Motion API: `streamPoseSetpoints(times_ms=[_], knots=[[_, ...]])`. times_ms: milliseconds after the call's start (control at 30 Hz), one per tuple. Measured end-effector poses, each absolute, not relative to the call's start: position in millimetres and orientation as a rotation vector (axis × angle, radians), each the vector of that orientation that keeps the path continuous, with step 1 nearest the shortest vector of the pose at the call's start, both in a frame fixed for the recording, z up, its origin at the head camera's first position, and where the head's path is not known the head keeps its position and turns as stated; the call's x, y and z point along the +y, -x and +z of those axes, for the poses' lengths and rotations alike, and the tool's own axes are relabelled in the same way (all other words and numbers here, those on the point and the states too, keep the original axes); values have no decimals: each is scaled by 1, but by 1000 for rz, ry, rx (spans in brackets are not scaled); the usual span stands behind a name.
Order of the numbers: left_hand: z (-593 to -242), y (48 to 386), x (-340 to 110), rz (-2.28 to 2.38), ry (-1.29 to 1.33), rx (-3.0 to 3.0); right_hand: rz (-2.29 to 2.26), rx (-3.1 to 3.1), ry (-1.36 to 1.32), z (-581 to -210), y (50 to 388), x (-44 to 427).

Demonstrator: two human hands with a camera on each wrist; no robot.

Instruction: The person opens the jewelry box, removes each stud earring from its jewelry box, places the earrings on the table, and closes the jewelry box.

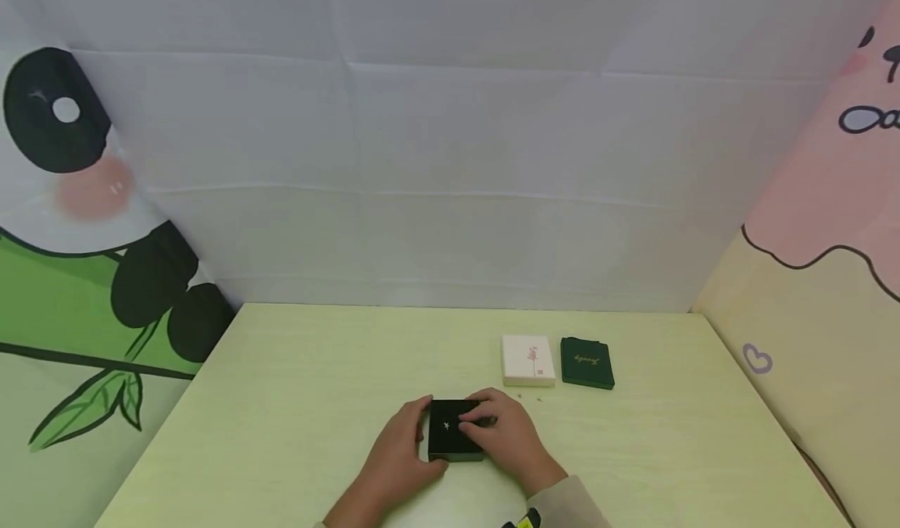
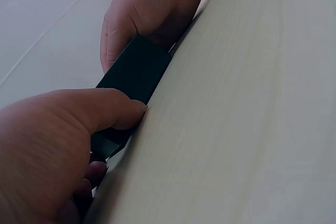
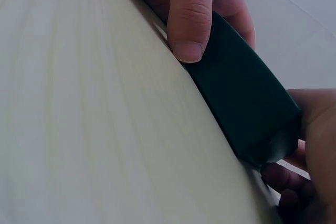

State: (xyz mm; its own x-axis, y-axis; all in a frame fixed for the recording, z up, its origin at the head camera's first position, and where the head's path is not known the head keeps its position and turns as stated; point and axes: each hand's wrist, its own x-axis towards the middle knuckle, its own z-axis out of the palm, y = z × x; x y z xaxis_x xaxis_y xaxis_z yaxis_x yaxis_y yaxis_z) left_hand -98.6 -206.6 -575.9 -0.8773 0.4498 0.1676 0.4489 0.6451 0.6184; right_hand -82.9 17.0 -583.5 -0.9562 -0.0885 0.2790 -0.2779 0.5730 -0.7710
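In the head view, a small dark green jewelry box point(image 1: 450, 444) lies near the front of the table, its black padded top facing up. A tiny silver star-shaped piece point(image 1: 446, 426) sits on that padding. My left hand point(image 1: 398, 451) grips the box from the left, thumb along the near side, as the left wrist view also shows with the green side wall point(image 2: 139, 66). My right hand point(image 1: 512, 438) is bent over the box's right part, with thumb and forefinger tips close together above the padding. Whether anything tiny is between those tips is hidden.
Behind the box stand a white box point(image 1: 527, 360) with a pink flower print and a flat dark green case point(image 1: 587, 362) with gold lettering. Two tiny bits point(image 1: 539, 399) lie on the table before the white box. A white cloth point(image 1: 450, 161) hangs behind the table.
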Motion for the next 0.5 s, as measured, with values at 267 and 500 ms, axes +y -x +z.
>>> streamPoseSetpoints(times_ms=[267, 500], knots=[[-578, 98, -207, 1063, -782, 2848, 1357, -2596, -321, -584, 81, 18], [-577, 98, -207, 1052, -788, 2858, 1395, -2593, -354, -585, 84, 21]])
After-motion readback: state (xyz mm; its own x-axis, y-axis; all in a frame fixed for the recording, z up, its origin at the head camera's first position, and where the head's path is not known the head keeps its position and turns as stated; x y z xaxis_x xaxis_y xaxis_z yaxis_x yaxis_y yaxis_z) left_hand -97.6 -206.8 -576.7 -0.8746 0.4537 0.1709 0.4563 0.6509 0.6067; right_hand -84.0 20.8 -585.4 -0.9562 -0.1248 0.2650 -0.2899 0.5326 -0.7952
